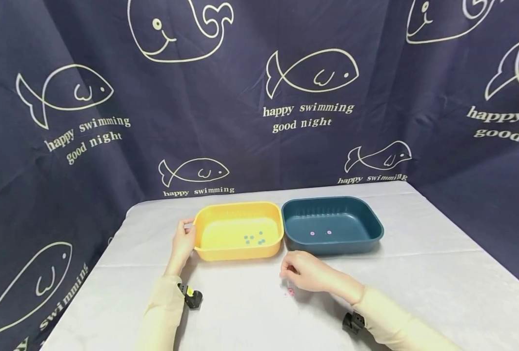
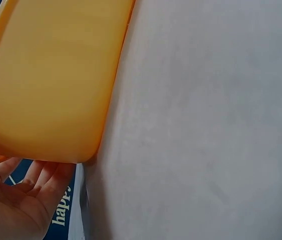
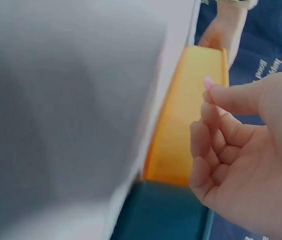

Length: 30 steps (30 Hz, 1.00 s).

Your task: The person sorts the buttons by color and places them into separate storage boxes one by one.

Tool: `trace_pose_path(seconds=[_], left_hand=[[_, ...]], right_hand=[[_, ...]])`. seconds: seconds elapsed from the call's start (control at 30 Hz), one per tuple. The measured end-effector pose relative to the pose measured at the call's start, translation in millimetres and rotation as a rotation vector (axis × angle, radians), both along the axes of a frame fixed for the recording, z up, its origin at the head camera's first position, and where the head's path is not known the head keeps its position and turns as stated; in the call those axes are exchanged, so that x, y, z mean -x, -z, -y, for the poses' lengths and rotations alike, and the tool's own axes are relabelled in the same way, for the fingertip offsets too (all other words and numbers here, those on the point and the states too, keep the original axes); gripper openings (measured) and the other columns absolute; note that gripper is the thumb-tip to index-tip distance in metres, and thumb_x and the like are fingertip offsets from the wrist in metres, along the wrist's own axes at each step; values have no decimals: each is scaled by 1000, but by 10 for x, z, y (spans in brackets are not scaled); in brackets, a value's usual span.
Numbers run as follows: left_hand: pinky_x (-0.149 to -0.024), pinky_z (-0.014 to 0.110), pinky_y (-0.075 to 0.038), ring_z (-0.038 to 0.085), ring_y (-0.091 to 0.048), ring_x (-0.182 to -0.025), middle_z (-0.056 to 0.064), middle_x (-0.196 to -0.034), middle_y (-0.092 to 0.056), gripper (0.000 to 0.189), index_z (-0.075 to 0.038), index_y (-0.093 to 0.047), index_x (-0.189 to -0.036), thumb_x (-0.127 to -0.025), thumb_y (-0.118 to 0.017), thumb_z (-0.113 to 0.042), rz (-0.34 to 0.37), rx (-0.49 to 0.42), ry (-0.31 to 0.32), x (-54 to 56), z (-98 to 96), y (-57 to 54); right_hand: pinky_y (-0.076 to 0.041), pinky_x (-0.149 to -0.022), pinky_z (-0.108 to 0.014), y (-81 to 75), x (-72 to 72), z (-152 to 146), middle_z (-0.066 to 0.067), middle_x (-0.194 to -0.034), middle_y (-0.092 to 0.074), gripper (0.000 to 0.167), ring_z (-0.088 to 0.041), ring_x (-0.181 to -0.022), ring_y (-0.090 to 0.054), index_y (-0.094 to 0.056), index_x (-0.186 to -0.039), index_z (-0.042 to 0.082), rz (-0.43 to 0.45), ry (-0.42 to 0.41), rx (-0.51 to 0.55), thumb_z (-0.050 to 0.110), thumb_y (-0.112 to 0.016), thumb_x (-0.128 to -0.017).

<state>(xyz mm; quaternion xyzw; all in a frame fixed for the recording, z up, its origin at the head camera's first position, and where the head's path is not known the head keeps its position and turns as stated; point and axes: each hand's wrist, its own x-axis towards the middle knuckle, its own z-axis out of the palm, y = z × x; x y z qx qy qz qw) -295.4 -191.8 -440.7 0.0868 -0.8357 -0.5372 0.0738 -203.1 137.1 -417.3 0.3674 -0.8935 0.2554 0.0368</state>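
In the right wrist view my right hand (image 1: 305, 272) pinches a small pink bead (image 3: 208, 83) between thumb and index finger. The hand is above the table, in front of where the two trays meet. Just below it lies a small cluster of pink pieces (image 1: 290, 292), too small to make out singly. My left hand (image 1: 182, 243) holds the left end of a yellow tray (image 1: 237, 254), its fingers against the outer wall. Several small blue beads (image 1: 251, 237) lie in that tray. Beside it stands a dark blue tray (image 1: 336, 247) with two pink beads (image 1: 329, 232) inside.
Both trays stand side by side toward the back of a table covered with a white cloth (image 1: 237, 312). A dark blue curtain (image 1: 250, 146) printed with white fish hangs behind the table and along its sides. A black wrist camera (image 1: 353, 322) sits on the right sleeve.
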Motion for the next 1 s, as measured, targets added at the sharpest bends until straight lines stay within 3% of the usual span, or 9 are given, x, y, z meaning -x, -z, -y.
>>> trace_pose_path(seconds=[0.47, 0.53, 0.6, 0.7, 0.77, 1.0], left_hand=[[-80, 36, -46, 32, -54, -99, 24, -113, -54, 36, -5, -42, -131, -98, -35, -18, -28, 55, 14, 58, -11, -37], [-78, 34, -46, 31, -54, -98, 23, -112, -54, 35, -5, -43, -130, -98, -36, -18, -31, 59, 13, 56, -10, -38], [-75, 31, -46, 31, -54, -96, 24, -110, -55, 34, -5, -43, -129, -98, -36, -18, -35, 64, 13, 54, -9, -34], [-73, 29, -45, 30, -55, -95, 23, -110, -55, 34, -5, -43, -129, -98, -36, -19, -31, 61, 20, 46, -6, -32], [-73, 29, -45, 29, -55, -95, 23, -110, -55, 35, -5, -43, -129, -99, -35, -19, -32, 59, 24, 40, -1, -25], [-73, 29, -45, 29, -54, -95, 22, -110, -55, 35, -6, -43, -130, -98, -36, -20, -22, 54, 8, 19, 26, -1]], right_hand=[[-43, -61, -22, -201, 81, -108, 8, -72, -49, 12, -1, -66, -44, -57, -78, 13, 84, 79, 132, 9, -58, -89], [-46, -75, -30, -216, 98, -132, 8, -72, -49, 12, -1, -66, -44, -56, -79, 14, 88, 96, 141, 10, -58, -90], [-46, -76, -34, -236, 116, -155, 8, -72, -50, 11, -2, -66, -44, -57, -80, 13, 97, 101, 156, 10, -58, -90], [-46, -77, -30, -259, 143, -172, 6, -74, -52, 9, -3, -68, -46, -58, -82, 13, 131, 121, 174, 11, -57, -91], [-43, -64, -22, -265, 161, -178, 5, -75, -53, 8, -5, -69, -47, -60, -83, 11, 155, 131, 189, 10, -57, -91], [-39, -60, -20, -296, 238, -190, 2, -72, -54, 11, -5, -65, -45, -63, -82, 7, 147, 173, 205, 12, -58, -90]])
